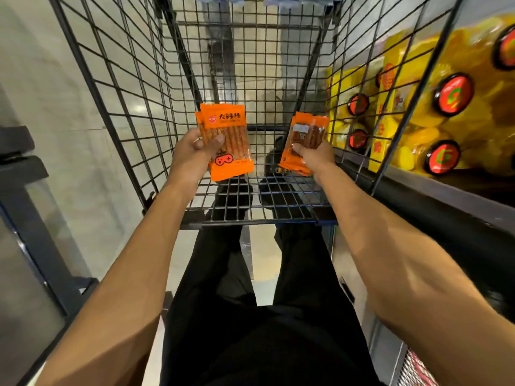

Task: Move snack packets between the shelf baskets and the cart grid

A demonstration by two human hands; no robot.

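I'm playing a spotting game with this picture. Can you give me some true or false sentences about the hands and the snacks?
1. The left hand grips orange packets. True.
2. The right hand holds nothing. False: it grips an orange stack of packets too.
3. The snacks lie flat on the cart's wire bottom. False: both lots are held up in the air over the wire cart.
4. Yellow bags with round red badges show on the right, past the cart's wire side. True.
5. The person wears white trousers. False: the trousers are black.
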